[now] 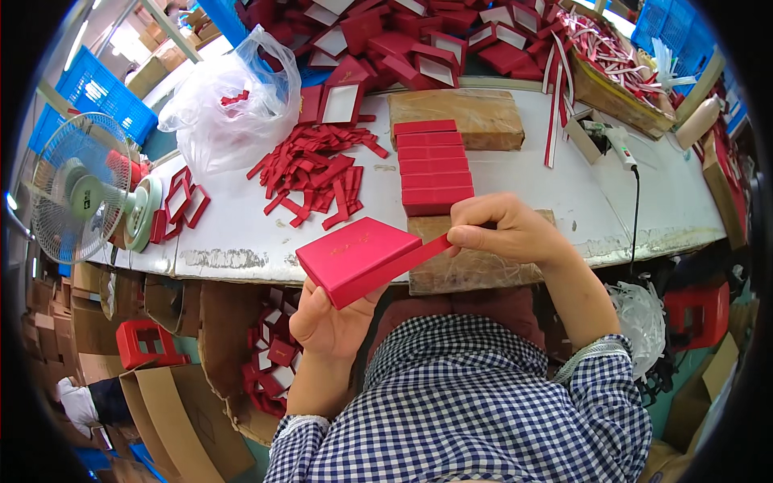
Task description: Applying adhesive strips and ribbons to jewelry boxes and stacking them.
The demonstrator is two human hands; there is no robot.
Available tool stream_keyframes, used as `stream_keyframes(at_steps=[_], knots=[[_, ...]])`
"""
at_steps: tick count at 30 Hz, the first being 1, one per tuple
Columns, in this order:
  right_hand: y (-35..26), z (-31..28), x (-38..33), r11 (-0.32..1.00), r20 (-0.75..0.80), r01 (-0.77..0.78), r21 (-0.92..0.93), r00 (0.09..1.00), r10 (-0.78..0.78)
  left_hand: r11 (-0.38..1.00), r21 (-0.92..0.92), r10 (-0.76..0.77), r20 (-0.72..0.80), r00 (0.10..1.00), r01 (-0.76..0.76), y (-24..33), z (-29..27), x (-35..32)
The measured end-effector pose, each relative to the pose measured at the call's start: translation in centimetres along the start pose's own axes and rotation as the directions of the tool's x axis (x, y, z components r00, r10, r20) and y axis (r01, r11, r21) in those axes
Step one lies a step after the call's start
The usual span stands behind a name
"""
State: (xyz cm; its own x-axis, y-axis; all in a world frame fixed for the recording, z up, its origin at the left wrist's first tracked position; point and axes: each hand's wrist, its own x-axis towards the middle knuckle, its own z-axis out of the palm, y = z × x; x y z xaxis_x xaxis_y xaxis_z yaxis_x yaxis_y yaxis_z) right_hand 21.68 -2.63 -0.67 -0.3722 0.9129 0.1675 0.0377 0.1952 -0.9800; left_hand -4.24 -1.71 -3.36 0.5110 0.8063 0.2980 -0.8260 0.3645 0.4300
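A flat red box (354,251) with gold lettering on its lid is tilted above the table's front edge. My left hand (334,318) grips it from below, thumb on its near side. A red strip (419,256) runs from the box's right side up to my right hand (503,229), which pinches its far end between thumb and fingers. Whether the strip is fixed to the box I cannot tell. Just beyond my right hand, a row of red boxes (435,173) stands side by side. Left of that row lies a loose heap of short red strips (322,173).
Red boxes and lids (386,44) pile up at the back. A brown taped block (459,117) lies behind the row, another (483,270) at the front edge. A fan (84,193) and a white plastic bag (233,105) stand left; ribbons fill a carton (620,76) at the right.
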Motion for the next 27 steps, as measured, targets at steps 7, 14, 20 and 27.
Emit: stream_keyframes(at_steps=[7,14,20,27], knots=[[1.0,0.3,0.5,1.000,0.035,0.026,0.013,0.999,-0.026,0.991,-0.114,-0.056,0.100,0.993,0.068,-0.2,-0.3,0.0],[1.6,3.9,0.6,0.962,-0.117,0.153,0.228,0.985,-0.129,0.948,-0.298,-0.115,0.010,0.993,0.113,-1.7,0.5,-0.2],[-1.4,5.1,-0.2,0.894,-0.197,0.235,-0.383,0.924,-0.327,0.585,0.795,0.260,0.006,0.966,-0.162,-3.3,-0.3,-1.1],[-0.3,2.2,-2.0,0.978,-0.295,-0.166,0.129,0.935,0.198,0.966,0.254,0.088,-0.133,0.987,-0.052,-1.3,-0.5,-0.9]])
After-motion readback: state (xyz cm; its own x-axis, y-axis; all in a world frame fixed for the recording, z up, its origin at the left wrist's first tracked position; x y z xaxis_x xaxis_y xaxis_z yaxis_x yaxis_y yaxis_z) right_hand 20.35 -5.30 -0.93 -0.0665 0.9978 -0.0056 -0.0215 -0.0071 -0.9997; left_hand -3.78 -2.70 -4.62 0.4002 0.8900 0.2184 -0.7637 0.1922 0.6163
